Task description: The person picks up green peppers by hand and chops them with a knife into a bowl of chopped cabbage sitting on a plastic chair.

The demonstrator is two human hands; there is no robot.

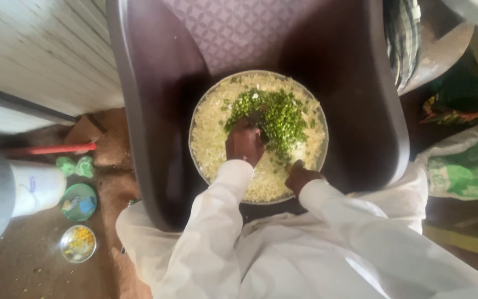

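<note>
A round metal plate (316,119) rests on the seat of a dark maroon plastic chair (156,138). It holds pale shredded food (211,138) with a heap of chopped green bits (283,116) on top. My left hand (244,145) is pressed down into the middle of the plate, fingers curled into the greens and the pale food. My right hand (301,176) grips the plate's near rim, thumb on the edge. Both arms are in white sleeves.
On the brown floor at the left stand a white plastic jar (34,188), a green round tin (78,202) and a small steel bowl of yellow bits (78,243). A red stick (51,149) lies by the wall. A green and white sack (466,166) sits at the right.
</note>
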